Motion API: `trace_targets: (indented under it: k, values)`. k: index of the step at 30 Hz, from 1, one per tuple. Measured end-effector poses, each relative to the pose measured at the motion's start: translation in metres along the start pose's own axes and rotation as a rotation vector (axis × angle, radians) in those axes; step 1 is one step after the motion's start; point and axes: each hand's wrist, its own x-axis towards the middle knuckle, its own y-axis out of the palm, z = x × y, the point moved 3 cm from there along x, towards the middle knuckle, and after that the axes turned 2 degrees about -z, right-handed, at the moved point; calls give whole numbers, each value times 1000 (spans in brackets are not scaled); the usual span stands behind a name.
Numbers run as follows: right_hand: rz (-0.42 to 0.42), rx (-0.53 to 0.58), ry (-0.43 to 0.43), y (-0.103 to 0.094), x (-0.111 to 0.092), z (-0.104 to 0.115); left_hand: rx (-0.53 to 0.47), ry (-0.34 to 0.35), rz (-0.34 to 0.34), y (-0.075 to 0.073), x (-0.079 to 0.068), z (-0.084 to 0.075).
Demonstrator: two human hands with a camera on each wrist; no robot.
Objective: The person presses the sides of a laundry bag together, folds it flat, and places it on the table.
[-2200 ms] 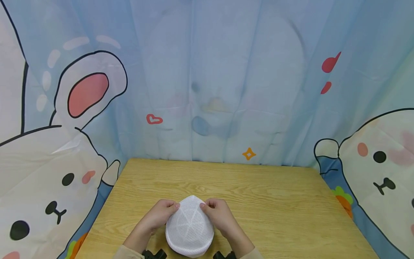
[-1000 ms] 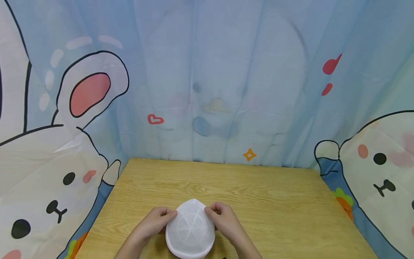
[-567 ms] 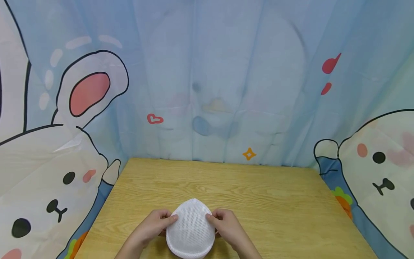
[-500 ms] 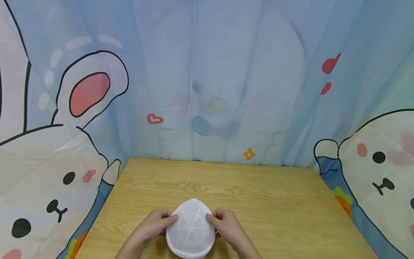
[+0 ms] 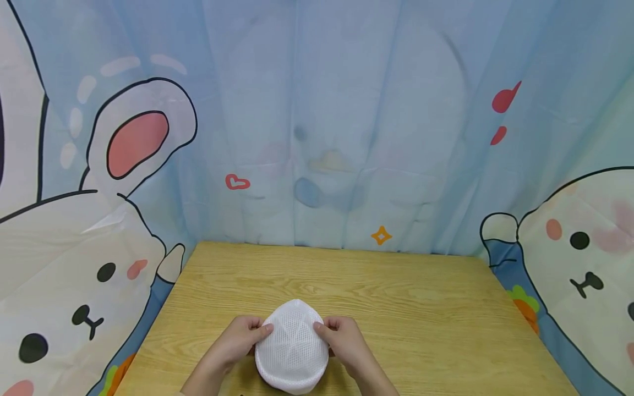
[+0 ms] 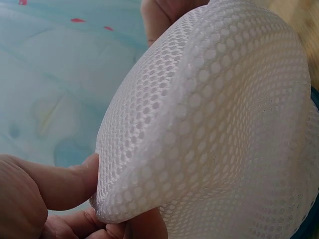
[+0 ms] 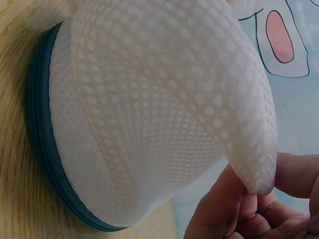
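Observation:
A white mesh laundry bag point(image 5: 292, 355) stands domed on the table near its front, held between both hands. My left hand point(image 5: 241, 336) pinches the bag's upper left side, thumb on the near face and fingers behind. On the opposite side, my right hand point(image 5: 345, 340) pinches a matching fold of mesh. In the left wrist view the thumb point(image 6: 70, 185) presses the fold's edge against the curled fingers. The right wrist view shows a teal zipper band point(image 7: 42, 144) round the bag's base, resting close on the wood, and the mesh sagging inward between the pinched corners.
The light wooden table point(image 5: 421, 308) spreads out behind and to both sides of the bag. A blue curtain point(image 5: 337, 110) with cartoon rabbits hangs along the table's back edge and both sides.
Both hands first shifted down the bag's sides toward the body. Since half a second ago they have risen slightly, and the bag's top has gone up with them. Both grips stay on the mesh.

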Motion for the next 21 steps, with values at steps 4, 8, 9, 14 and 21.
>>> trace_targets:
  k: [4,8,9,14,21]
  values:
    - [-3,9,1,2,0,2,-5,8,-11,1,2,1]
    - [10,31,6,3,1,4,-17,12,-20,1,3,0]
    - [14,39,6,4,1,4,-19,13,-21,1,3,0]
    - [33,77,7,4,3,4,-32,18,-5,1,2,-2]
    - [28,100,8,5,3,3,-32,18,11,1,1,-2]
